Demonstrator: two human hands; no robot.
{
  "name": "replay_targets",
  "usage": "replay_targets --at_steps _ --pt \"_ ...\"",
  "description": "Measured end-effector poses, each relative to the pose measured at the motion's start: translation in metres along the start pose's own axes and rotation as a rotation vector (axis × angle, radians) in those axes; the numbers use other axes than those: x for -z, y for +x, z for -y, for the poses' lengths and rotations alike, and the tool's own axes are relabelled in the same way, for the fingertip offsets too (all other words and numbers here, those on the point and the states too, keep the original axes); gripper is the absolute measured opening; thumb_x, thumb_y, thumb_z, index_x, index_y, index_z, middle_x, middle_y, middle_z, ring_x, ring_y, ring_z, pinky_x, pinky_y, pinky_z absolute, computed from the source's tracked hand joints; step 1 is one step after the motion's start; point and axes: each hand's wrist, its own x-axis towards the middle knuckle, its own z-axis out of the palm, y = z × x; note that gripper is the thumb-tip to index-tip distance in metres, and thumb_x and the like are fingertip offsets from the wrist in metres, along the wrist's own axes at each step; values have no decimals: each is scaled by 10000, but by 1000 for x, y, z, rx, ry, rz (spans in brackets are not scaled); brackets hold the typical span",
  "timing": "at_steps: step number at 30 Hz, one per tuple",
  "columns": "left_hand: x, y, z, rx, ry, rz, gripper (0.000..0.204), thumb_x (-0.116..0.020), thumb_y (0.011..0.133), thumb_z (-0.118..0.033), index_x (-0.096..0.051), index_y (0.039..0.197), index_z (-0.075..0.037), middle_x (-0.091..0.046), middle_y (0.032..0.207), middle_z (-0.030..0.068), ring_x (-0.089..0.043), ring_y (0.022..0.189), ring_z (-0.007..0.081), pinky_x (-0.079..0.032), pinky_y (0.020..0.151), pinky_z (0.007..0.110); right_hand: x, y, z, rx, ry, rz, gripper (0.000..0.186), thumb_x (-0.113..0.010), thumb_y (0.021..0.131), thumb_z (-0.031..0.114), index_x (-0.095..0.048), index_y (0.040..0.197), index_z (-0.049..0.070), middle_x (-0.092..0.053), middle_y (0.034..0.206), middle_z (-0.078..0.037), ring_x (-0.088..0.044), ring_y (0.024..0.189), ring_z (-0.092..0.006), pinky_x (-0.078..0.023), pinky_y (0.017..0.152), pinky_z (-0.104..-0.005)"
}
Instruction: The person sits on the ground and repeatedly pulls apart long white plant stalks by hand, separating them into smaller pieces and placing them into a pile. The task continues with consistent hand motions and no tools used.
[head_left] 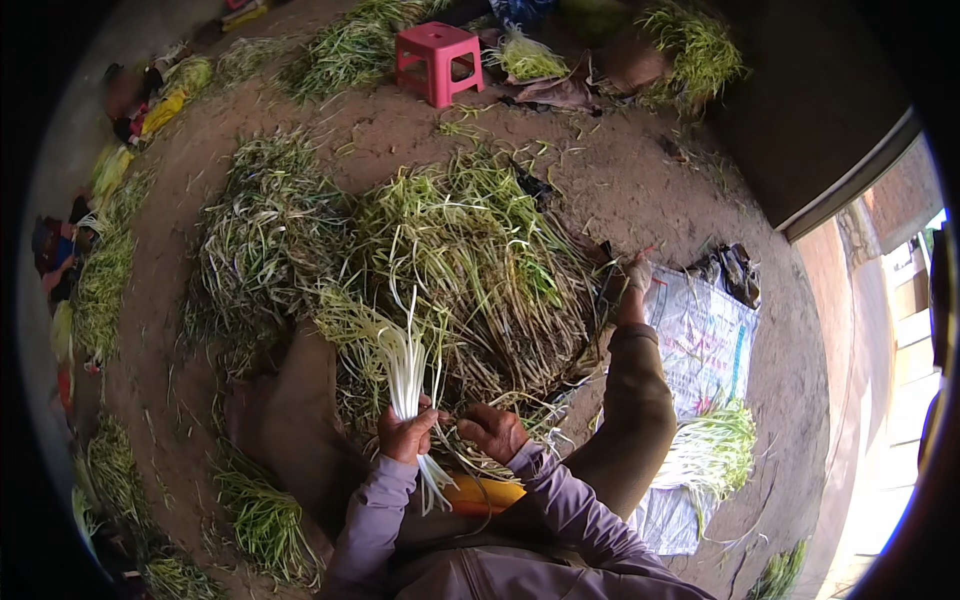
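My left hand (406,434) is wrapped round a bunch of long white-stemmed greens (403,370), held upright in front of my lap. Pale stem ends poke out below the fist, and yellow-green leaves spread from the upper part. Just to the right, my right hand (492,432) is closed with its fingers curled toward the left hand. Whatever it may pinch is too small to make out. Between my legs and beyond them lies a big heap of unsorted greens (470,270), green on top with brown, soiled stems toward the right.
A second, duller heap (265,240) lies left. At right, a printed white sack (705,330) is spread on the dirt floor, with cleaned greens (715,450) on its near end. A pink stool (438,62) stands at the far side. Other people (130,105) sit at far left among greens.
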Motion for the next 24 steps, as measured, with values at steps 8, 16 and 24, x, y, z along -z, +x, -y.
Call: replay_targets --at_steps 8,16,24 --pt "-10 -2 -2 -50 78 -15 215 -637 743 -24 -515 918 -56 -492 626 -11 -359 367 34 -282 311 180 -27 33 -17 -197 385 -40 261 -566 825 249 -570 841 -12 -575 690 -74 -523 626 -129 -423 587 -260" --pt "-14 -6 -6 -56 114 -71 216 -617 739 -10 -515 924 -56 -471 599 -23 -356 352 39 -280 305 193 -33 2 1 -8 149 -392 141 -620 774 124 -571 821 1 -581 701 -118 -569 617 -230 -450 561 -319" --pt "-12 -2 -6 -58 49 -60 331 -608 742 -34 -469 1042 -61 -620 708 129 -328 328 42 -264 311 187 -20 -37 14 79 217 -221 117 -596 790 68 -559 890 20 -553 747 -112 -566 667 -232 -447 607 -313"
